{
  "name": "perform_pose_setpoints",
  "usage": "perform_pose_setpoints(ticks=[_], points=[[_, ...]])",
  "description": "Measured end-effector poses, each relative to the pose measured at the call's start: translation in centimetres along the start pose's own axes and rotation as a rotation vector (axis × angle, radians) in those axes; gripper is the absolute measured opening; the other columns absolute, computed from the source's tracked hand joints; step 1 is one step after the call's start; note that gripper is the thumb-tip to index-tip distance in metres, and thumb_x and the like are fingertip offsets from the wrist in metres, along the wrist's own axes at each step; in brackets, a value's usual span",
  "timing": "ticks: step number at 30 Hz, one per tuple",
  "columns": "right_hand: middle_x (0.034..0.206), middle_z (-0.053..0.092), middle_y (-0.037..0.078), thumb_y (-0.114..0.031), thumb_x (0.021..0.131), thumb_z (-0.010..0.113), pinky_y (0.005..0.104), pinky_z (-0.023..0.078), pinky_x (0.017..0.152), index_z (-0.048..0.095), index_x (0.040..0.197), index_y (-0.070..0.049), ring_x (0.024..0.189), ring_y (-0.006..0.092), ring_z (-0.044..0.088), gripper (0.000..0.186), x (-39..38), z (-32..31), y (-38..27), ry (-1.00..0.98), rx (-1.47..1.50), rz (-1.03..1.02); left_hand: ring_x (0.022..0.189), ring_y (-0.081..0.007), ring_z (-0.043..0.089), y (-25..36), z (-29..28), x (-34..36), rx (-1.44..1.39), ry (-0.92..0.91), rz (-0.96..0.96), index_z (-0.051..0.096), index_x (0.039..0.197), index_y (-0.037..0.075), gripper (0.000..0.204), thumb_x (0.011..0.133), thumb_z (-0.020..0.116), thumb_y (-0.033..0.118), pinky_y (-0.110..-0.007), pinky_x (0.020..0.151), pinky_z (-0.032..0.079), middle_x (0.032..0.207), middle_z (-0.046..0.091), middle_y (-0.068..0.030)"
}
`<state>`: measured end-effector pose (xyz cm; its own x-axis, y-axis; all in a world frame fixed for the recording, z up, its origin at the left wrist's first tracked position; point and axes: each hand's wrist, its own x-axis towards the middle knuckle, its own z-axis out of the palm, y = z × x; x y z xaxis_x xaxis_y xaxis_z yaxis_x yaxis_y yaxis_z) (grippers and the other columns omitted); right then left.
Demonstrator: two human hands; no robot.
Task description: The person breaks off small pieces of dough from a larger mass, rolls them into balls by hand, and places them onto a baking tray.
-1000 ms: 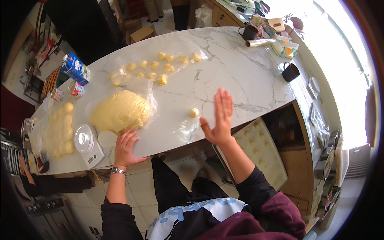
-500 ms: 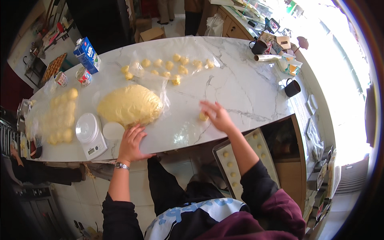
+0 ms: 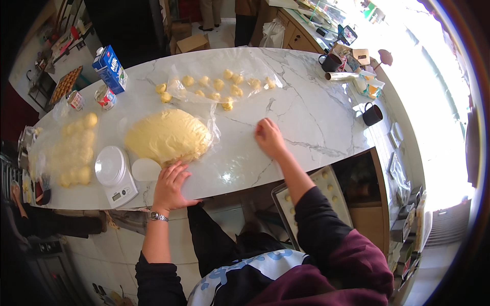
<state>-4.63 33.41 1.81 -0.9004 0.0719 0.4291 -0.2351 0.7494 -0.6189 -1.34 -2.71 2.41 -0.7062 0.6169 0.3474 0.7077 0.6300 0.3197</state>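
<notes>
My left hand (image 3: 171, 184) rests open on the front edge of the marble counter (image 3: 311, 122), fingers spread by a large plastic-covered dough mass (image 3: 163, 135). Beside it are a white scale (image 3: 115, 173) and a white disc (image 3: 146, 169). My right hand (image 3: 267, 133) is curled down on the counter, right of the dough; what lies under its fingers is hidden. Small dough balls (image 3: 218, 84) lie with clear plastic farther back. More dough balls (image 3: 76, 153) sit under plastic at the left. Below the counter, a tray (image 3: 341, 214) holds small pale pieces.
A blue carton (image 3: 109, 69) and two cans (image 3: 104, 97) stand at back left. Dark mugs (image 3: 372, 115), a roll (image 3: 341, 76) and packets line the right. A co-worker's hand (image 3: 16, 192) shows at far left. Cardboard boxes (image 3: 191, 43) and other people's legs are behind.
My right hand went from spread and raised to curled on the counter, over where the lone dough ball lay; that ball is now out of sight. My left hand stays at the edge.
</notes>
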Motion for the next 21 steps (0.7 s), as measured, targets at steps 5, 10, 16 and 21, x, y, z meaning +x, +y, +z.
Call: perform_pose_setpoints(ticks=[5,10,16,21], points=[[0.083,0.056,0.012,-0.005,0.075,0.063,0.0390,0.047,0.071,0.051,0.082,-0.006,0.079,0.0308,0.057,0.014,-5.9,-0.2,-2.1,-0.208,0.228,0.080,0.126,-0.0280,0.048,-0.4,-0.3,-0.9,0.000,0.000,-0.025,0.061,0.100,0.012,0.070,0.047,0.088,0.049,-0.045,0.105,0.038,0.124,0.059,-0.0058],[0.087,0.057,0.012,-0.005,0.075,0.064,0.0390,0.047,0.073,0.054,0.085,-0.005,0.082,0.0322,0.057,0.014,-3.0,-2.5,1.2,-0.046,-0.027,0.074,0.125,-0.0261,0.050,0.2,-0.1,-0.2,0.015,0.015,0.001,0.062,0.102,0.012,0.069,0.049,0.087,0.049,-0.044,0.102,0.039,0.123,0.059,-0.0052],[0.096,0.062,0.010,-0.011,0.077,0.071,0.0357,0.049,0.083,0.057,0.110,-0.009,0.094,0.0276,0.062,0.036,-5.2,1.1,-3.0,-0.044,0.143,0.134,0.125,-0.0264,0.050,0.0,-0.7,-0.9,0.057,-0.015,-0.019,0.062,0.101,0.013,0.069,0.048,0.088,0.049,-0.044,0.103,0.038,0.123,0.059,-0.0060],[0.107,0.065,0.009,-0.009,0.074,0.076,0.0355,0.049,0.091,0.037,0.142,-0.012,0.102,0.0241,0.061,0.079,-6.2,-3.4,-2.2,-0.105,0.194,0.256,0.125,-0.0298,0.049,0.0,-0.5,-0.5,0.062,-0.017,-0.001,0.060,0.101,0.012,0.070,0.045,0.089,0.042,-0.046,0.105,0.037,0.122,0.059,-0.0067]])
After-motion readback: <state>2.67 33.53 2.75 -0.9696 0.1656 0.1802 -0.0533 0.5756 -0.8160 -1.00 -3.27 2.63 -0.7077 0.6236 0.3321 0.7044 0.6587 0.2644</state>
